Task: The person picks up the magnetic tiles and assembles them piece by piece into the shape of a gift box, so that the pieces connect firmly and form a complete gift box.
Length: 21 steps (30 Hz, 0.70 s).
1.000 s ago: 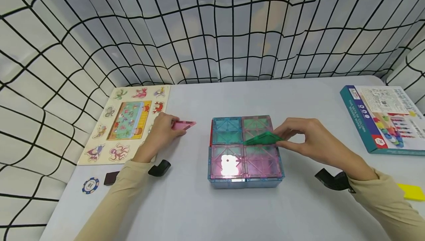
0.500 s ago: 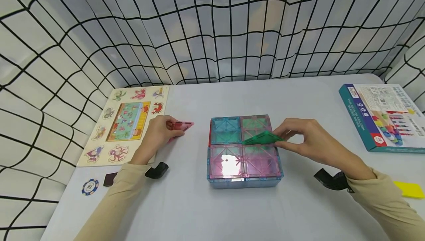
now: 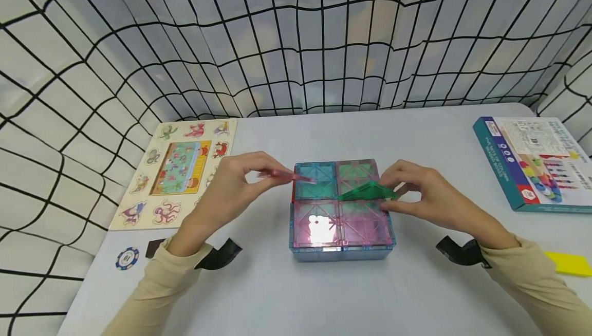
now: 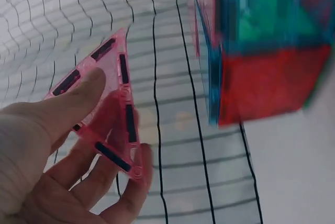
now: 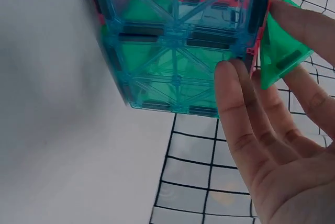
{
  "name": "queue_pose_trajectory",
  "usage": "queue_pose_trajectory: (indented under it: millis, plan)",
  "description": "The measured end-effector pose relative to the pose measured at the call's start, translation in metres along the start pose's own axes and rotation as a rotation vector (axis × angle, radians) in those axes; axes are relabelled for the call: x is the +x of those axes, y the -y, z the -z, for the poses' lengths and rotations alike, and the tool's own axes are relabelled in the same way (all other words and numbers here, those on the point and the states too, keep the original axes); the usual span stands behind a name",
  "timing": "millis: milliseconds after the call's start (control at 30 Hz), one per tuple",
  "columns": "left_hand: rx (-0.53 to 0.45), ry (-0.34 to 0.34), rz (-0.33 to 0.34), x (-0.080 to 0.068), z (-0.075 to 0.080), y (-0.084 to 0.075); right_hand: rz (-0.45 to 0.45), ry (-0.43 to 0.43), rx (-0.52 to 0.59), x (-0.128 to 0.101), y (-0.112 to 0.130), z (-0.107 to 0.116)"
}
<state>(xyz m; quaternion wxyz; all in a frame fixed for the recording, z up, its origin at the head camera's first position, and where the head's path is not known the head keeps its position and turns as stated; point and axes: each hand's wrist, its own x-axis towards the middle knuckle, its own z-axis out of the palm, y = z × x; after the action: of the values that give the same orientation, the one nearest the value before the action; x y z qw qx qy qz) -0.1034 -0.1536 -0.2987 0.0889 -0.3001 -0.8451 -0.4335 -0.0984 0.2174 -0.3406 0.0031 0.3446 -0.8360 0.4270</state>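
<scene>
A low box of see-through magnetic tiles [image 3: 319,223] stands in the middle of the table, with blue, pink and green squares on top. On its top a green triangular magnetic tile [image 3: 367,192] stands tilted, pinched by my right hand [image 3: 427,192] at the box's right edge. In the right wrist view, some fingers [image 5: 235,103] touch the box's side. My left hand [image 3: 231,184] pinches a pink triangular magnetic tile [image 4: 107,98] between thumb and fingers. In the head view it is nearly edge-on, over the box's left edge, with its tip above the blue square.
A picture puzzle board [image 3: 134,171] lies at the left. Near it are a blue and white chip [image 3: 127,258] and a small dark piece [image 3: 153,248], partly behind the left sleeve. A teal boxed set [image 3: 536,166] and a yellow piece [image 3: 569,264] lie right. Black mesh [image 3: 300,48] borders the table.
My left hand has moved right from beside the puzzle board to the box, carrying the pink triangular tile. My right hand and the green tile have stayed almost in place.
</scene>
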Motion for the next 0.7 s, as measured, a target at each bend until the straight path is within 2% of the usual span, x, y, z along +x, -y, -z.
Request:
queue_pose_trajectory:
  millis: [100,200,400,700]
  plan:
    - [-0.01,0.078,-0.005,-0.001,-0.013,-0.007,-0.033,-0.001,0.009,-0.001,-0.005,-0.001]
    - [0.02,0.113,-0.009,-0.002,-0.024,-0.007,-0.054,0.019,-0.002,-0.003,-0.01,-0.003]
    - [0.051,0.157,-0.019,-0.001,-0.038,-0.004,-0.076,0.07,-0.012,-0.008,-0.017,-0.007]
    - [0.061,0.182,-0.035,0.003,-0.047,-0.006,-0.085,0.08,-0.019,-0.008,-0.016,-0.008]
